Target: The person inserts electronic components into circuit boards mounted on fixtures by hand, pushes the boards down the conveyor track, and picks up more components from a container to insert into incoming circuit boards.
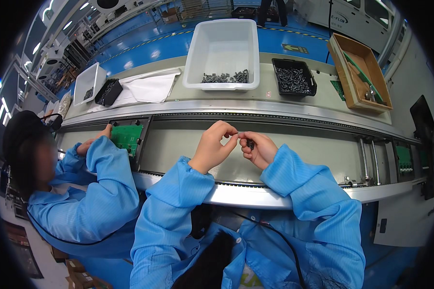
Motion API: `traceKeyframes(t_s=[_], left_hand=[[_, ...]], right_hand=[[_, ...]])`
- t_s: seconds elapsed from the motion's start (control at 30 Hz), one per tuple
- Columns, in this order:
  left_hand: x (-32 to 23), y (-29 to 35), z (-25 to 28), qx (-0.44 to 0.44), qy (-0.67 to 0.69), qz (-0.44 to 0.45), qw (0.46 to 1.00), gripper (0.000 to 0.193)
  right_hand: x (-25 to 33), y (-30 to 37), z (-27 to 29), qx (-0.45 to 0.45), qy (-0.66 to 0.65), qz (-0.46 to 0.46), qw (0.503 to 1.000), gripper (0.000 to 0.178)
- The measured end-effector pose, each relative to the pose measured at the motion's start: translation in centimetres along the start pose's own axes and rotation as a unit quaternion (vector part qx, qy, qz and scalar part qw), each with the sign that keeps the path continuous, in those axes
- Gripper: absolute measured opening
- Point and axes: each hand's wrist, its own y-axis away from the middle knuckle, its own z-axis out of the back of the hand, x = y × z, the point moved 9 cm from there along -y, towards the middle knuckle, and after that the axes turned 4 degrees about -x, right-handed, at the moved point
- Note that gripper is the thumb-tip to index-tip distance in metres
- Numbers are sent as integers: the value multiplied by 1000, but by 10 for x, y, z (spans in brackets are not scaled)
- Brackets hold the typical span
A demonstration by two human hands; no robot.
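Head view: above the conveyor (248, 193), left hand (213, 147) and right hand (263, 151) meet, fingertips together, on what I cannot quite tell. Right fingers curl around a dark part (250, 144), seemingly picked but not yet placed; the green board (126, 137) lies at a co-worker's hand (104, 132).

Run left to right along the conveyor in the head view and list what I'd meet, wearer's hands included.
Green circuit board → left hand → right hand with small dark part → pair of metal rods → far-right green board.
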Motion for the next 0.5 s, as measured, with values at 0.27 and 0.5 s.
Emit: traceKeyframes(t_s=[0.27,0.5], left_hand=[[0,0,1,1,4,29,1000,10],[0,0,5,-10,13,12,1000,11]], right_hand=[[-1,-3,1,5,-24,1,1000,25],[0,0,-3,-14,-31,5,999,31]])
